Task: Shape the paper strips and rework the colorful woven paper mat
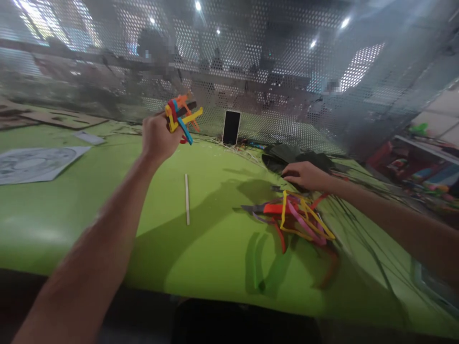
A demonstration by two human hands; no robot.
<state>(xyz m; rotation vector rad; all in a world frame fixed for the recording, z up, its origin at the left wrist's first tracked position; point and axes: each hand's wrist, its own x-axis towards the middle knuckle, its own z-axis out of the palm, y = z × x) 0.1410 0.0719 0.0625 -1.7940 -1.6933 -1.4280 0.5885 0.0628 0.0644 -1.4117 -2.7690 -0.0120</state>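
Observation:
My left hand [160,136] is raised over the green table [215,258], its fingers closed round a colourful bundle [179,116] of yellow, blue, red and orange strips with a dark piece among them. At the right, my right hand [304,175] reaches to the edge of dark, leaf-like material [283,155]; its fingertips are partly hidden, and whether they grip anything is unclear. Just below it lie loose yellow, pink and red strips [301,222] around a red-handled tool [274,209] with a dark blade. A thin pale stick [187,199] lies between my forearms.
A phone-like dark rectangle [231,127] stands against the perforated metal screen [251,71]. A printed sheet [39,162] and brown cut boards [64,118] are at the left. Long dark strands spread at the right, near shelves [426,162]. A green loop [258,267] lies near the front edge.

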